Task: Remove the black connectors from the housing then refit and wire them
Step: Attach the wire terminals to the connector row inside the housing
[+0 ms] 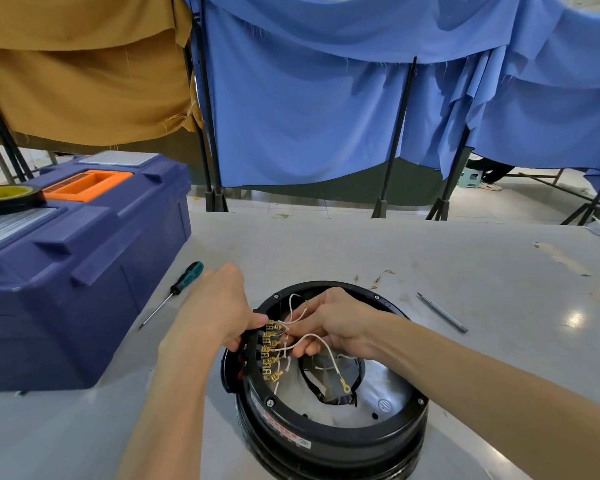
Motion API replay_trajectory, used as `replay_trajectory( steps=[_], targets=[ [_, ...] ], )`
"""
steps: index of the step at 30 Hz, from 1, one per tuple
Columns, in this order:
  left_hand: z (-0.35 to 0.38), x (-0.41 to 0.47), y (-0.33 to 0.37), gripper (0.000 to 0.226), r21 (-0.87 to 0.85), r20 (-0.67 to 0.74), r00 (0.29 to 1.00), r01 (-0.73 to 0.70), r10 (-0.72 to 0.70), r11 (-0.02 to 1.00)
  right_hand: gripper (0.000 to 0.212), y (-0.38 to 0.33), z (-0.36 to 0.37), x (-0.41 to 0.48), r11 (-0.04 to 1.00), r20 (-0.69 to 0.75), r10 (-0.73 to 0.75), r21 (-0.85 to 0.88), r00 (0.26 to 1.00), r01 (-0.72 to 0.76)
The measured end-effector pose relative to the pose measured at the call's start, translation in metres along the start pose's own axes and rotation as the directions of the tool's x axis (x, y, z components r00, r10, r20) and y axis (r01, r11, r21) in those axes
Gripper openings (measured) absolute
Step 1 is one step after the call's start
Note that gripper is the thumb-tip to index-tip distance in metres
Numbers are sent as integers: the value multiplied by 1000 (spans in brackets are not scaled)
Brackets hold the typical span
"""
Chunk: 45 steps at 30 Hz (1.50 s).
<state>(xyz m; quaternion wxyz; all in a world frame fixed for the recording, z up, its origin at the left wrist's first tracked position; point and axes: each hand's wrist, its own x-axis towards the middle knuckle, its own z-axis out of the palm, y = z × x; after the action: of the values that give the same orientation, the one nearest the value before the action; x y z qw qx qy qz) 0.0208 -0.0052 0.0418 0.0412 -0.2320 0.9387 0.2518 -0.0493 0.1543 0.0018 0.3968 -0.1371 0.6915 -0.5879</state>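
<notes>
A round black housing (pixel 329 434) with a shiny metal floor stands on the grey table in front of me. Along its left inner wall sits a row of black connectors (pixel 253 355) with several brass terminals (pixel 271 355) sticking inward. My left hand (pixel 215 306) grips the housing's left rim and the connectors from outside, thumb pressed by the top terminal. My right hand (pixel 329 323) reaches in from the right and pinches thin white wires (pixel 312 337) close to the terminals. One loose white wire ends in a brass ring lug (pixel 345 386) over the central opening.
A large blue toolbox (pixel 84 268) with an orange handle stands at the left, a tape roll (pixel 7 197) on its lid. A green-handled screwdriver (pixel 174 292) lies beside it. A thin grey tool (pixel 442 312) lies right of the housing, wire scraps (pixel 383 274) behind it. Blue and tan curtains hang beyond the table.
</notes>
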Motion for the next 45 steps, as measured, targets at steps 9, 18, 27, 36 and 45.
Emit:
replay_trajectory(
  steps=[9,18,27,36,45],
  targets=[
    [3,5,-4,36,52,-34,999,-17,19,998,9,-3,5,-1,995,-34,-14,-99,999,11],
    [2,5,-4,38,98,-31,999,-30,33,995,13,-11,15,0,941,-117,-33,-340,993,-9],
    [2,6,-6,38,75,-30,998,-55,57,996,21,-11,18,1,961,-154,-50,-276,987,5],
    [2,5,-9,29,60,-40,991,-124,126,990,25,-11,23,7,964,-221,-69,-266,973,7],
    [3,2,-5,31,86,-60,990,-121,126,989,23,-10,19,7,971,-156,-31,-238,987,-7]
  ],
)
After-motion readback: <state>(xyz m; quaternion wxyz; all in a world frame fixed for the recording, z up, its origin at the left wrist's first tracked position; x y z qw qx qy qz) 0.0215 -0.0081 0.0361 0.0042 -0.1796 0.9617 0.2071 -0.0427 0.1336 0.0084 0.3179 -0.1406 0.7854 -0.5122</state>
